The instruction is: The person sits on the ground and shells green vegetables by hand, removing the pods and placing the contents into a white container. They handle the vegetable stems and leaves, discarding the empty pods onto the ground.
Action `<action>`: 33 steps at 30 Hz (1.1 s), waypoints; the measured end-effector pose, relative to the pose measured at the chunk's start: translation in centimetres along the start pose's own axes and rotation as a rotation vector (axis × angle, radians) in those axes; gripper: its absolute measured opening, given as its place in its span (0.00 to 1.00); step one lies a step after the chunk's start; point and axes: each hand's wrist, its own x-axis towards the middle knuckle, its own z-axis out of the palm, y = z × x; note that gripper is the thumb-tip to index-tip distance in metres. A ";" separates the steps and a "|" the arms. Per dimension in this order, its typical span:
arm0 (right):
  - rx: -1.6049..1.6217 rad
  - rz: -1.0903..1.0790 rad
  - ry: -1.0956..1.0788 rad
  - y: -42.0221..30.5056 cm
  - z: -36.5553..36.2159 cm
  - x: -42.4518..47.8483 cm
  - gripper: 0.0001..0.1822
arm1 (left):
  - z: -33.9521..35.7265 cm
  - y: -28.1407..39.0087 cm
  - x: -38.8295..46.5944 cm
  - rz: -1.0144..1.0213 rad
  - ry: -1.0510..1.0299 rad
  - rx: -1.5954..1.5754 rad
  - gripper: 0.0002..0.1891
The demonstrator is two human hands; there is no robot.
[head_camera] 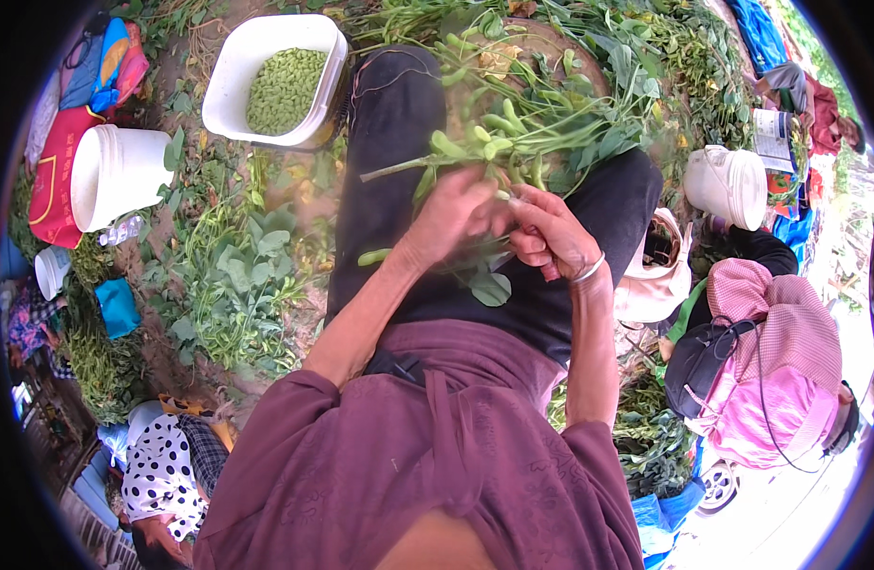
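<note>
Cut bean plants with green pods lie across my lap, over both dark trouser legs. My left hand is blurred beside the plants, its fingers close to a small pale pod or bean. That small piece is at the fingertips of my right hand, which has a bracelet on its wrist. Both hands nearly meet above my lap. A single green pod shows near my left forearm. Ahead to the left, a square white tub holds shelled green beans.
Bean plants cover ground at the left. A white bucket lies at the left, another bucket at the right. A pale bag is beside my right leg. Co-workers sit on both sides.
</note>
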 end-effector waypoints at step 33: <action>-1.285 -0.933 0.554 -2.9 4.2 6.1 0.08 | -1.2 -0.8 0.0 -0.173 -0.185 -0.288 0.10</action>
